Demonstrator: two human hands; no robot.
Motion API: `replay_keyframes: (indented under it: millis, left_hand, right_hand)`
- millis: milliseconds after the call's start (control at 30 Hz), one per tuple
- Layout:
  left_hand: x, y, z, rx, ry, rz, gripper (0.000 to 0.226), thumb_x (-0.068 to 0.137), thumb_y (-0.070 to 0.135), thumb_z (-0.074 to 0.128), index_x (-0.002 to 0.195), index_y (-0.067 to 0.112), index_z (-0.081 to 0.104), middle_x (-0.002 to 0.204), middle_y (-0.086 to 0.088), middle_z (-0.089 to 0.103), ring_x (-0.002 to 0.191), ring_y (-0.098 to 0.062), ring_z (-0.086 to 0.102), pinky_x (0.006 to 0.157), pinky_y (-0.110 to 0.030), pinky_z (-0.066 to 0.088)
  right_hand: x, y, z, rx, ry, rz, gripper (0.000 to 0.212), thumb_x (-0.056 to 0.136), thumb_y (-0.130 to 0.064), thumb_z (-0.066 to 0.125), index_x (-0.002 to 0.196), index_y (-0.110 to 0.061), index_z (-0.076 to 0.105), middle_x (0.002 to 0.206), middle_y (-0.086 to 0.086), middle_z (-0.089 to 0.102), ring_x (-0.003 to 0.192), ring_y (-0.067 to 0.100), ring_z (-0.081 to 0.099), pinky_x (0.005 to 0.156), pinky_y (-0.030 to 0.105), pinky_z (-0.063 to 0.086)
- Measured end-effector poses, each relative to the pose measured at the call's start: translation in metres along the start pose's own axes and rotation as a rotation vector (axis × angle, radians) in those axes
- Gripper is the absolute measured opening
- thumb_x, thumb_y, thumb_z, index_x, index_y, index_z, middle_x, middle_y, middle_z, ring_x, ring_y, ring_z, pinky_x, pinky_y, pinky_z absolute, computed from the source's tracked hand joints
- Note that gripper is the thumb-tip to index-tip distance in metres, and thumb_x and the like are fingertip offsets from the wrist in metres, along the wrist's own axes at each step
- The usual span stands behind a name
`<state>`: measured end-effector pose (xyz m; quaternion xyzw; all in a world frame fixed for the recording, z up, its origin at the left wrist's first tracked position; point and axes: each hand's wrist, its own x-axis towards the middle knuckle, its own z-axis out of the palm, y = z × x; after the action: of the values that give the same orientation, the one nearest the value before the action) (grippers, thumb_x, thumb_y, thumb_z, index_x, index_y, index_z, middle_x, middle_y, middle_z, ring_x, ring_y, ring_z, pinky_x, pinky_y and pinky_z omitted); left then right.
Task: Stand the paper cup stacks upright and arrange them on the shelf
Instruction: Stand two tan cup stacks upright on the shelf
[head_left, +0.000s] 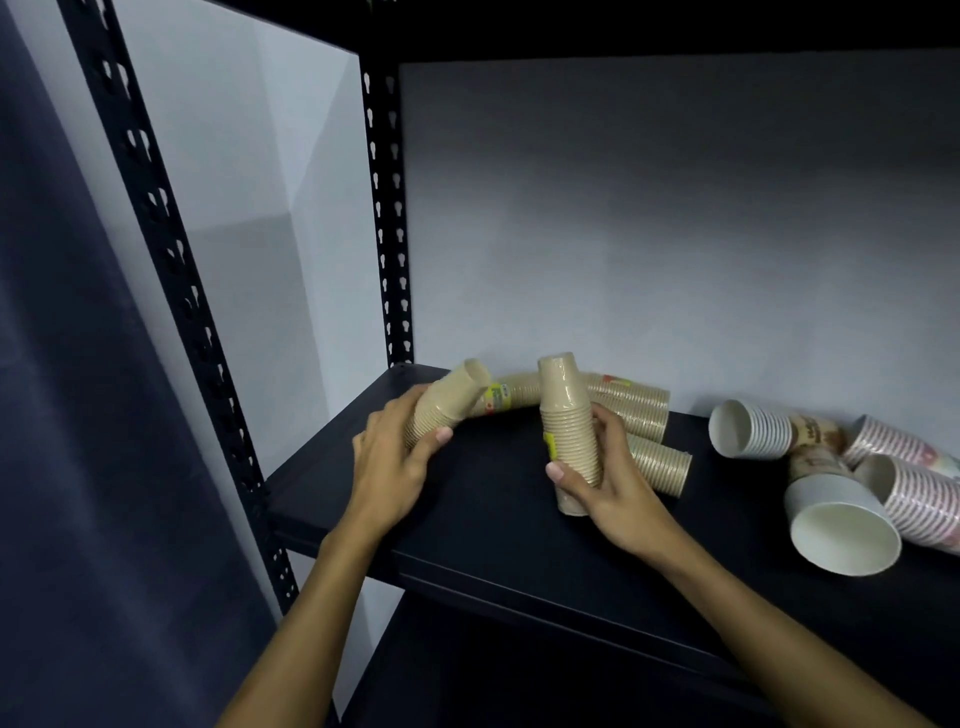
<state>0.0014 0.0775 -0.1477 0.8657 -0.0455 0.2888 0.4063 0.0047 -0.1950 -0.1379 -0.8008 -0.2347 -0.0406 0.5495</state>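
On the black shelf board my right hand grips a beige paper cup stack that stands nearly upright, mouths down. My left hand is wrapped around the lower end of a second beige stack, which leans tilted with its closed end pointing up and right. Behind them a labelled beige stack lies on its side. Two more beige stacks lie behind my right hand, one at the back and one nearer.
At the right lie a white stack, pink striped stacks and a large white cup stack, all on their sides. Black slotted uprights frame the shelf's left end. A grey wall stands behind; an upper shelf is overhead.
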Motion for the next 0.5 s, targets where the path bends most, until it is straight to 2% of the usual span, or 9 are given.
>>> replay_keyframes:
  millis: [67, 133, 200, 267, 400, 500]
  left_hand:
    - [-0.001, -0.001, -0.003, -0.162, -0.009, -0.05, 0.056, 0.089, 0.052, 0.063, 0.14, 0.034, 0.048, 0.13, 0.015, 0.06, 0.117, -0.01, 0.056, 0.099, -0.036, 0.045]
    - [-0.003, 0.004, -0.005, -0.272, -0.034, -0.07, 0.056, 0.089, 0.044, 0.071, 0.14, 0.029, 0.05, 0.123, 0.014, 0.066, 0.113, -0.006, 0.062, 0.093, -0.028, 0.052]
    - [-0.004, 0.009, -0.005, -0.322, -0.059, -0.081, 0.057, 0.088, 0.036, 0.073, 0.139, 0.025, 0.052, 0.12, 0.018, 0.067, 0.111, 0.003, 0.063, 0.089, -0.016, 0.052]
    - [-0.004, 0.01, -0.005, -0.332, -0.071, -0.087, 0.058, 0.086, 0.034, 0.075, 0.139, 0.025, 0.052, 0.119, 0.022, 0.067, 0.112, 0.006, 0.062, 0.089, -0.011, 0.049]
    - [-0.004, 0.01, -0.006, -0.322, -0.088, -0.114, 0.066, 0.082, 0.034, 0.08, 0.14, 0.025, 0.05, 0.124, 0.017, 0.067, 0.114, 0.005, 0.061, 0.092, -0.017, 0.051]
    - [-0.005, 0.012, -0.005, -0.327, -0.061, -0.153, 0.067, 0.077, 0.036, 0.084, 0.131, 0.026, 0.047, 0.121, 0.012, 0.068, 0.109, 0.003, 0.064, 0.092, -0.023, 0.052]
  right_hand:
    - [0.003, 0.002, -0.004, 0.032, -0.017, -0.004, 0.077, 0.088, -0.038, 0.071, 0.146, -0.037, 0.021, 0.148, -0.005, 0.043, 0.133, 0.008, 0.048, 0.108, 0.029, 0.041]
    - [0.005, 0.003, -0.006, 0.059, -0.021, -0.011, 0.073, 0.087, -0.031, 0.073, 0.141, -0.039, 0.025, 0.143, -0.001, 0.05, 0.13, 0.013, 0.054, 0.107, 0.032, 0.045]
    - [0.007, 0.004, -0.005, 0.084, -0.015, -0.011, 0.069, 0.085, -0.028, 0.074, 0.136, -0.041, 0.03, 0.135, 0.001, 0.057, 0.124, 0.014, 0.058, 0.106, 0.033, 0.047]
    - [0.008, 0.006, -0.005, 0.097, -0.023, -0.002, 0.067, 0.086, -0.026, 0.072, 0.137, -0.043, 0.031, 0.135, -0.003, 0.059, 0.125, 0.012, 0.058, 0.107, 0.03, 0.045]
    - [0.009, 0.007, -0.005, 0.054, -0.033, 0.015, 0.056, 0.094, -0.028, 0.065, 0.141, -0.037, 0.036, 0.14, -0.01, 0.054, 0.131, 0.004, 0.051, 0.114, 0.035, 0.04]
    - [0.008, 0.005, -0.004, 0.004, -0.018, 0.008, 0.05, 0.093, -0.038, 0.067, 0.136, -0.039, 0.04, 0.135, -0.005, 0.055, 0.129, 0.011, 0.052, 0.112, 0.043, 0.042]
